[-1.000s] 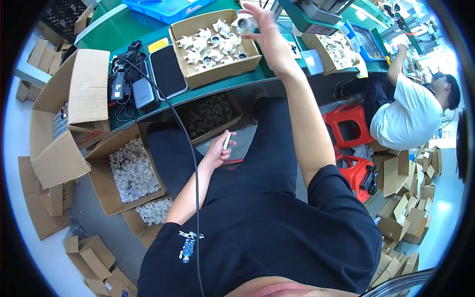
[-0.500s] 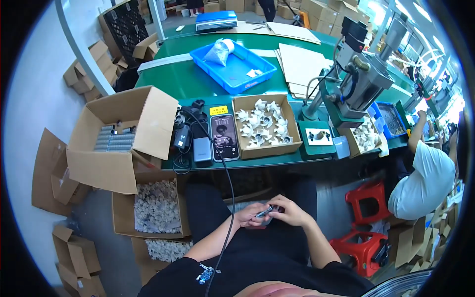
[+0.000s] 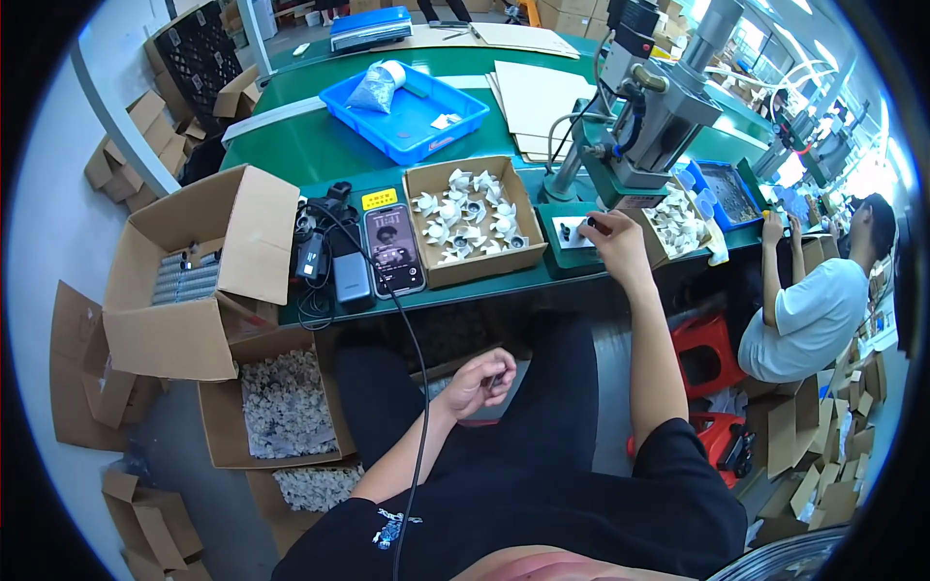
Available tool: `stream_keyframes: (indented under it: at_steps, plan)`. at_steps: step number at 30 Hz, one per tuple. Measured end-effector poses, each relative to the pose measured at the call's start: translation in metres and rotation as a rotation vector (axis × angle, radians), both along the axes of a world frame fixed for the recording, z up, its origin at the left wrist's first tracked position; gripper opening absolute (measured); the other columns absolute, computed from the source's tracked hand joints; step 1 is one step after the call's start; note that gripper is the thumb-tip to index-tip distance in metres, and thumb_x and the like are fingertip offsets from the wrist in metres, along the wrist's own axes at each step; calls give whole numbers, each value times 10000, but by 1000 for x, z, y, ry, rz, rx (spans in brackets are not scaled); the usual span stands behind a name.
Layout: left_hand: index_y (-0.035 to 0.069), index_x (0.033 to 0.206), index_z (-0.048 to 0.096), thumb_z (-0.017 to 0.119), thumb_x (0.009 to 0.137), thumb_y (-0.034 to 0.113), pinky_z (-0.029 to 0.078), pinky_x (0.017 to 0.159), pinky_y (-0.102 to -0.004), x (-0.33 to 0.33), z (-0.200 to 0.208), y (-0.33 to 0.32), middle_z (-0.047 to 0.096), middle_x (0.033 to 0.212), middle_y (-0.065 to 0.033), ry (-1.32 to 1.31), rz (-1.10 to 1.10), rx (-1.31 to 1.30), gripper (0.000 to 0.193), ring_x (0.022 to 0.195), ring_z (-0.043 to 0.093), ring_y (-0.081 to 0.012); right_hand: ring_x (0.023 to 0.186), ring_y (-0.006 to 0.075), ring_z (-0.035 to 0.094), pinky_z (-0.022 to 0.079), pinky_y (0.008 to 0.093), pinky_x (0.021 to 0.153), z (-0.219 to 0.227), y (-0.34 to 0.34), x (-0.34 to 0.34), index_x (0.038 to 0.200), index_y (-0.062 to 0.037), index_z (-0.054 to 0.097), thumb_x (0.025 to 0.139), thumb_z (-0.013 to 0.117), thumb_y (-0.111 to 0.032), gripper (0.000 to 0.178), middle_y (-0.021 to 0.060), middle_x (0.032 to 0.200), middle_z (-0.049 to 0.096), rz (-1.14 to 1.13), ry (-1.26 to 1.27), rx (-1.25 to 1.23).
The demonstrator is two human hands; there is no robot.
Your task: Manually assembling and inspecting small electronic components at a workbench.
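My right hand (image 3: 621,250) reaches up to the white fixture plate (image 3: 572,231) at the base of the bench press (image 3: 668,116). Its fingers pinch a small dark part just over the plate; its exact kind is too small to tell. Over my lap, my left hand (image 3: 477,383) is curled around a small dark metal piece, mostly hidden by the fingers. Left of the press, a cardboard box (image 3: 531,256) holds several white fan impellers (image 3: 475,209). More white impellers (image 3: 680,221) fill another box right of the fixture.
A phone (image 3: 394,248), a grey power bank (image 3: 353,279) and a black cable (image 3: 415,339) lie left of the impellers. A large carton (image 3: 262,228) holds metal rods. Behind is a blue tray (image 3: 407,145). A co-worker (image 3: 809,310) sits at right near red stools (image 3: 705,353).
My hands were together over my lap on a small metal piece. Now my right hand has moved up and right to the press fixture, while my left stays over my lap. The view has shifted rightward.
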State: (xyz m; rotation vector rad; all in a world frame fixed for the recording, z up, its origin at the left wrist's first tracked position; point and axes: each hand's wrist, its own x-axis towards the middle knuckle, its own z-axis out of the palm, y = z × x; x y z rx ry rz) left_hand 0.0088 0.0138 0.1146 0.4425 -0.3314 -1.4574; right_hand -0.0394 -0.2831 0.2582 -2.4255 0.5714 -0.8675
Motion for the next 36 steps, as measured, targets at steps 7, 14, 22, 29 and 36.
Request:
stream_keyframes:
  at_steps: [7, 14, 22, 29, 36]
  plan:
    - [27, 958, 618, 707, 882, 280, 386, 541, -211, 10, 208, -20, 607, 817, -66, -299, 323, -731, 278, 656, 496, -85, 637, 158, 595, 479, 320, 645, 22, -16, -2, 933, 37, 719, 841, 708, -256, 308, 85, 750, 676, -75, 325, 69]
    - [41, 1139, 608, 732, 863, 237, 447, 573, -263, 28, 272, -30, 586, 888, -99, -509, 199, -1291, 361, 715, 524, -172, 610, 53, 465, 387, 241, 563, 21, -34, -6, 1098, -16, 706, 893, 680, -257, 317, -8, 684, 578, 71, 420, 533]
    - [24, 1152, 599, 733, 860, 230, 444, 555, -252, 38, 274, -31, 605, 884, -117, -623, 238, -1232, 382, 675, 526, -159, 621, 50, 443, 369, 239, 565, -1, -32, -13, 1163, -34, 680, 901, 680, -266, 349, -24, 680, 523, 98, 251, 436]
    - [8, 1162, 591, 734, 857, 224, 442, 540, -243, 31, 255, -28, 622, 880, -133, -626, 250, -1107, 401, 639, 528, -148, 655, 57, 475, 406, 225, 615, -1, -24, -14, 1175, -19, 667, 886, 694, -237, 363, -23, 696, 546, 39, 210, 365]
    - [-7, 1173, 583, 735, 854, 218, 440, 524, -233, 58, 262, -32, 638, 876, -148, -738, 280, -1048, 419, 603, 529, -136, 768, 199, 644, 495, 310, 710, 3, -118, -40, 1113, 3, 673, 869, 658, -172, 300, 155, 935, 690, -234, -142, -162]
